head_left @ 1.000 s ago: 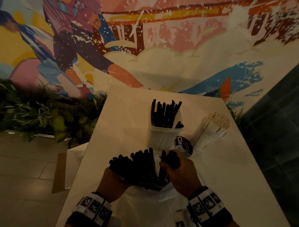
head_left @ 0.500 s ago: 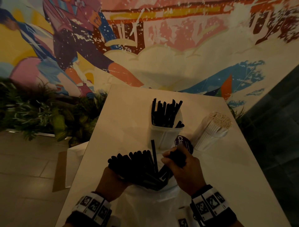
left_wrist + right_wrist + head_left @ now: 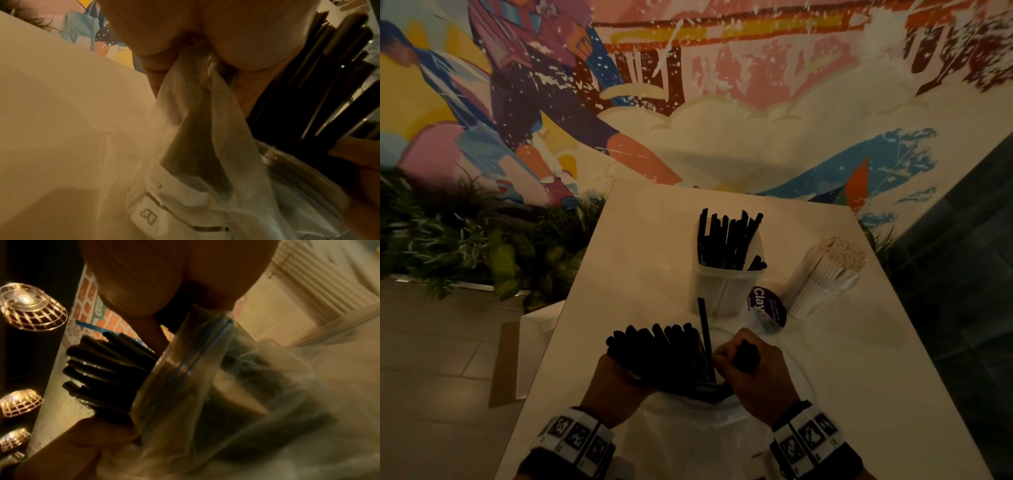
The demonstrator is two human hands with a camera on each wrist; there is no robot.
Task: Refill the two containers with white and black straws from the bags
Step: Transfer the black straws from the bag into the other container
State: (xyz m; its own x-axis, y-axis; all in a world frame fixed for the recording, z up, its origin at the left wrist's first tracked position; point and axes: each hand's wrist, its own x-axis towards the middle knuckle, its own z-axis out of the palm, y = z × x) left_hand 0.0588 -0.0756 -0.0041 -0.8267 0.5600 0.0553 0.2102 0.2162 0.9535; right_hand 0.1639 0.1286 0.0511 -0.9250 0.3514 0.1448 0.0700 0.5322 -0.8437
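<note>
- One left hand (image 3: 616, 387) sits at the left of the scene, fingers curled round a fanned bunch of black straws (image 3: 661, 353) and the mouth of the plastic bag (image 3: 688, 431) they rise from; the left wrist view shows bag film pinched between its fingers (image 3: 252, 53)
- That bunch holds many straws, too tightly packed and dark to count; roughly ten tips show along its top edge in the head view
- One single straw (image 3: 703, 329) stands taller than the rest, just right of the left hand's grip and between the two hands
- One right hand (image 3: 753, 377) is beside it, knuckles up, fingers closed round a small cluster of black straws (image 3: 746, 354) whose number cannot be told; the right wrist view shows the bag's zip edge (image 3: 197, 356) under the palm
- Both wrists wear one marker-patterned band each, and both hands rest low over the white table (image 3: 640, 260)
- Beyond the grips, one clear container (image 3: 722, 291) stands upright with about a dozen black straws (image 3: 726, 240) in it
- Just right of the right hand, further out, lies one round purple label (image 3: 767, 305)
- Furthest right, one packed bundle of white straws (image 3: 825, 274) leans tilted; its container or wrap cannot be made out
- One painted wall and one row of plants stand behind the table
</note>
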